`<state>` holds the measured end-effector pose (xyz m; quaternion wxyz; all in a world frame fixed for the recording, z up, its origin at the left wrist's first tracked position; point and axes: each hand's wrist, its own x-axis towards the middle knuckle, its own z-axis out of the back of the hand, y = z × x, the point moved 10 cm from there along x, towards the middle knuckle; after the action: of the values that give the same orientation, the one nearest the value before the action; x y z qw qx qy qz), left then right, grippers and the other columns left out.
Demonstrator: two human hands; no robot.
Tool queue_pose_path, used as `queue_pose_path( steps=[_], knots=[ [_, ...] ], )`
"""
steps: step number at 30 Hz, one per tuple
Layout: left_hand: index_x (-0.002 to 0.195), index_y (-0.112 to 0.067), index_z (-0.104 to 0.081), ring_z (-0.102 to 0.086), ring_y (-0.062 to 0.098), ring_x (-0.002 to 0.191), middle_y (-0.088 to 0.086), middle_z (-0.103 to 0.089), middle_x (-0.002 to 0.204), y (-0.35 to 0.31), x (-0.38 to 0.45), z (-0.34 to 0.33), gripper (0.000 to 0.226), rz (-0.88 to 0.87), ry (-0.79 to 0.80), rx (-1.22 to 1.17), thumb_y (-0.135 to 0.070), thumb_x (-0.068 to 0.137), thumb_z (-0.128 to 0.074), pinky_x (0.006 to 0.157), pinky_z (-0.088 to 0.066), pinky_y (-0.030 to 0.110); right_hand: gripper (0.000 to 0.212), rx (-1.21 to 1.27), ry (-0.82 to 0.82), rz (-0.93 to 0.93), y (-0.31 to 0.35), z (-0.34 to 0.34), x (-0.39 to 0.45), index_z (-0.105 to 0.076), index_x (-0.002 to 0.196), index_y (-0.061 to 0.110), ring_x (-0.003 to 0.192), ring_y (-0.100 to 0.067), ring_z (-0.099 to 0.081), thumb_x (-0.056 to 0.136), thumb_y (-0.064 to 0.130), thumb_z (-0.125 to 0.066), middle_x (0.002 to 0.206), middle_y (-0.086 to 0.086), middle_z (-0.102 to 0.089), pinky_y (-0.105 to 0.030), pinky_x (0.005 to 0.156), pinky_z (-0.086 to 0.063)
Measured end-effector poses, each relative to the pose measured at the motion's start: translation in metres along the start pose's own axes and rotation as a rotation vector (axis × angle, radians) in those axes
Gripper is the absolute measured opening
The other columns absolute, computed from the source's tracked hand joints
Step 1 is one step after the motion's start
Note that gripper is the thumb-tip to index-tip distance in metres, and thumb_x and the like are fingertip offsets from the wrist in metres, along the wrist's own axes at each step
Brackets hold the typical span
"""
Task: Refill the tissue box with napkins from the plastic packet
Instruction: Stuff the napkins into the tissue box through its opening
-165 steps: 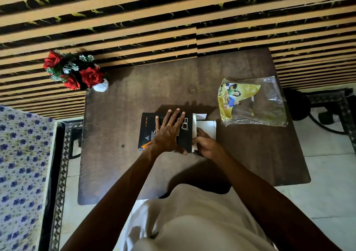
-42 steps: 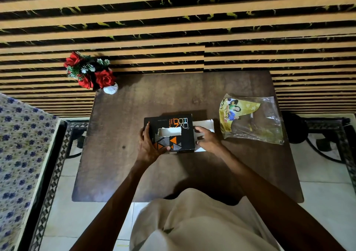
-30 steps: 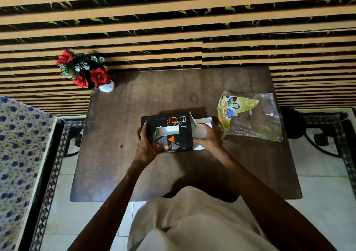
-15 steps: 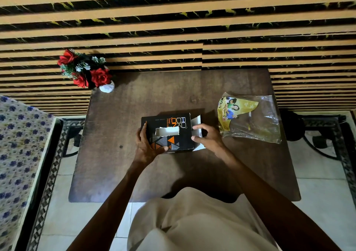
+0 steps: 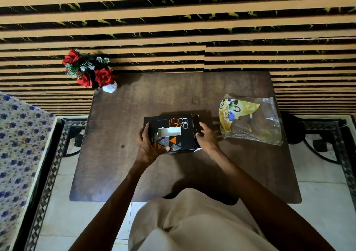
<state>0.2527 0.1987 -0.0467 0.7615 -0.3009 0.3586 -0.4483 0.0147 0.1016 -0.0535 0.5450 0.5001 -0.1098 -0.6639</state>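
A black tissue box with orange triangles lies flat in the middle of the brown table. White napkin shows through its top slot. My left hand grips the box's left end, thumb along the near edge. My right hand is at the box's right end, fingers spread against the black end flap, which stands nearly closed. A sliver of white shows at the lower right corner. The clear plastic packet with a yellow printed label lies flat to the right, looking empty.
A small white vase of red artificial roses stands at the table's far left corner. A striped wall rises behind the table. A floral-covered seat is at the left; a dark metal frame sits at the right.
The white napkins and inner flaps that showed at the box's right end are now covered as my right hand pushed the end flap inward. My left hand kept its hold.
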Motion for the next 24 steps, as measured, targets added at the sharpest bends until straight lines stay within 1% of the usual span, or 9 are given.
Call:
queue_pose_path(
  steps=[5, 9, 11, 13, 15, 18, 20, 22, 24],
  knots=[
    [0.151, -0.01, -0.012, -0.036, 0.027, 0.136, 0.012, -0.025, 0.145, 0.0, 0.0, 0.001, 0.144, 0.0, -0.01, -0.026, -0.081, 0.042, -0.072, 0.11, -0.04, 0.039, 0.052, 0.042, -0.028, -0.004, -0.001, 0.003, -0.002, -0.048, 0.14, 0.019, 0.12, -0.021, -0.06, 0.089, 0.015, -0.061, 0.137, -0.01, -0.059, -0.036, 0.098, -0.052],
    [0.151, -0.01, -0.009, -0.035, 0.021, 0.135, 0.013, -0.026, 0.145, -0.004, -0.001, 0.001, 0.144, 0.0, -0.008, -0.061, -0.076, 0.042, -0.076, 0.108, -0.038, 0.031, 0.037, 0.075, -0.077, 0.06, 0.011, 0.004, -0.007, -0.058, 0.132, 0.015, 0.123, -0.019, -0.058, 0.096, 0.02, -0.053, 0.137, -0.005, -0.06, -0.034, 0.103, -0.048],
    [0.152, -0.013, -0.006, -0.032, 0.018, 0.135, 0.012, -0.025, 0.146, -0.006, -0.003, 0.002, 0.145, 0.004, -0.018, -0.076, -0.075, 0.042, -0.077, 0.108, -0.036, 0.03, 0.04, 0.192, -0.01, 0.015, 0.009, -0.003, -0.013, -0.054, 0.136, 0.018, 0.122, -0.018, -0.057, 0.097, 0.026, -0.053, 0.139, 0.0, -0.057, -0.038, 0.101, -0.049],
    [0.152, -0.016, -0.006, -0.033, 0.02, 0.137, 0.009, -0.026, 0.146, -0.005, -0.002, 0.004, 0.143, -0.004, -0.025, -0.095, -0.075, 0.043, -0.078, 0.109, -0.038, 0.033, 0.052, 0.338, 0.14, -0.089, 0.005, -0.019, -0.022, -0.042, 0.143, 0.028, 0.115, -0.017, -0.056, 0.094, 0.029, -0.059, 0.133, 0.009, -0.051, -0.041, 0.095, -0.051],
    [0.151, -0.02, -0.008, -0.035, 0.021, 0.137, 0.003, -0.027, 0.146, -0.002, -0.001, 0.003, 0.139, -0.005, -0.021, -0.11, -0.069, 0.044, -0.082, 0.108, -0.041, 0.035, 0.068, 0.372, 0.246, -0.148, 0.0, -0.028, -0.028, -0.03, 0.148, 0.035, 0.12, -0.019, -0.054, 0.09, 0.029, -0.065, 0.14, 0.005, -0.048, -0.047, 0.096, -0.048],
    [0.147, -0.028, -0.019, -0.045, 0.018, 0.131, 0.0, -0.037, 0.142, 0.007, 0.004, 0.003, 0.127, 0.03, -0.005, -0.193, -0.047, 0.046, -0.093, 0.101, -0.05, 0.043, 0.086, 0.369, 0.309, -0.179, -0.01, -0.036, -0.03, -0.013, 0.151, 0.04, 0.129, -0.024, -0.049, 0.087, 0.029, -0.069, 0.155, 0.002, -0.034, -0.051, 0.1, -0.046],
    [0.136, -0.031, -0.032, -0.055, 0.015, 0.121, -0.001, -0.05, 0.13, 0.008, 0.001, 0.004, 0.108, 0.107, 0.003, -0.3, -0.026, 0.048, -0.096, 0.092, -0.057, 0.044, 0.088, 0.407, 0.355, -0.187, -0.013, -0.046, -0.03, -0.013, 0.151, 0.037, 0.127, -0.022, -0.05, 0.086, 0.027, -0.07, 0.155, -0.001, -0.035, -0.053, 0.105, -0.043],
    [0.135, -0.025, -0.034, -0.057, 0.019, 0.119, 0.003, -0.053, 0.128, 0.003, 0.003, 0.002, 0.102, 0.151, 0.04, -0.398, -0.014, 0.052, -0.093, 0.084, -0.06, 0.036, 0.084, 0.405, 0.349, -0.151, -0.01, -0.049, -0.025, -0.018, 0.15, 0.037, 0.122, -0.019, -0.052, 0.085, 0.024, -0.07, 0.15, -0.002, -0.042, -0.049, 0.104, -0.045],
    [0.14, -0.018, -0.031, -0.058, 0.012, 0.113, 0.002, -0.055, 0.126, -0.008, 0.014, 0.003, 0.098, 0.143, 0.097, -0.464, 0.001, 0.061, -0.087, 0.074, -0.059, 0.021, 0.084, 0.401, 0.302, -0.117, 0.001, -0.043, -0.015, -0.019, 0.15, 0.038, 0.122, -0.02, -0.054, 0.085, 0.023, -0.07, 0.148, -0.001, -0.043, -0.04, 0.093, -0.051]
  ],
)
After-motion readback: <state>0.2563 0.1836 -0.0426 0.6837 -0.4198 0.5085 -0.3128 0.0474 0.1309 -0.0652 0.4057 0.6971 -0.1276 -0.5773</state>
